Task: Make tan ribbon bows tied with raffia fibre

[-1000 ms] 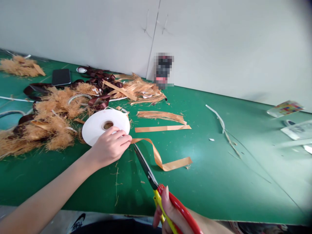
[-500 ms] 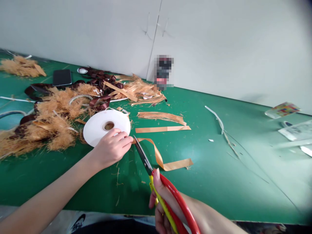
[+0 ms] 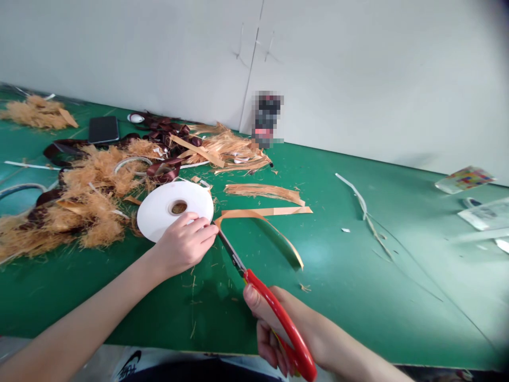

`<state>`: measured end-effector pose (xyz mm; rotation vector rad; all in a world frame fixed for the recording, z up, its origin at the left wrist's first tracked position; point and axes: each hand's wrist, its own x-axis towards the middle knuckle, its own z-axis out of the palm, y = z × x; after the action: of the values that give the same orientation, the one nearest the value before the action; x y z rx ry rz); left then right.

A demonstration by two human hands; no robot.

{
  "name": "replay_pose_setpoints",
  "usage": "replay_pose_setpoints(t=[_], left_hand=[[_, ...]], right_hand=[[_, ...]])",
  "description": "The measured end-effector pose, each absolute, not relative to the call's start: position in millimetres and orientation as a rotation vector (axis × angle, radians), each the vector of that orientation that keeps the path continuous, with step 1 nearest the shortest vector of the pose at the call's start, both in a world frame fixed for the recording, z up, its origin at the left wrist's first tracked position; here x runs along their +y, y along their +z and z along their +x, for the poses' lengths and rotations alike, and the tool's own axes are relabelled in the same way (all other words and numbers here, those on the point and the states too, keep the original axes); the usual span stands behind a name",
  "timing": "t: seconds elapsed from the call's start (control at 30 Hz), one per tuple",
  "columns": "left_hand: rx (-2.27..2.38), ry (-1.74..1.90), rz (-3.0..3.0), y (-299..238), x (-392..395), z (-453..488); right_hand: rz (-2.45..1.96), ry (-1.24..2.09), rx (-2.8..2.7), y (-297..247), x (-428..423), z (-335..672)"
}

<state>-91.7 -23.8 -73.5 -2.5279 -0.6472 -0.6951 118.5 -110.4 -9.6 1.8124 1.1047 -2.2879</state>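
Observation:
My left hand (image 3: 185, 243) rests with curled fingers on the near edge of a white ribbon spool (image 3: 173, 209) lying flat on the green table (image 3: 350, 286). A tan ribbon strip (image 3: 262, 223) runs out from under my fingertips and arcs up to the right, its free end lifted off the table. My right hand (image 3: 278, 329) grips red-handled scissors (image 3: 274, 307). Their blades are closed together, and the tips meet the ribbon right beside my left fingertips.
Piles of frayed tan fibre (image 3: 87, 196) and dark brown ribbon (image 3: 163, 170) lie left of the spool. Cut tan strips (image 3: 266, 210) lie behind it. A black phone (image 3: 103, 129) is at the back left, a blurred container (image 3: 266, 118) by the wall, packets (image 3: 477, 207) far right.
My right hand pushed the scissors forward to the ribbon beside my left fingers and closed the blades. The ribbon's loose end rose off the table and swung left.

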Motion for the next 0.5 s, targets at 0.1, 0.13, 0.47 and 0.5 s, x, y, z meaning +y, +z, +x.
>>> replay_pose_setpoints(t=[0.1, 0.13, 0.47, 0.5], left_hand=[[-0.641, -0.744, -2.533, -71, -24, -90], [-0.657, -0.752, -2.54, -70, -25, -90], [-1.387, -0.323, -2.405, -63, -25, -99], [-1.432, -0.284, -2.398, -64, -24, -99]], right_hand=[[1.804, -2.259, 1.171, -8, -112, 124], [1.815, -2.248, 1.192, -6, -113, 126], [2.054, -1.941, 1.449, 3, -127, 183], [2.106, -1.902, 1.532, 0, -129, 191]])
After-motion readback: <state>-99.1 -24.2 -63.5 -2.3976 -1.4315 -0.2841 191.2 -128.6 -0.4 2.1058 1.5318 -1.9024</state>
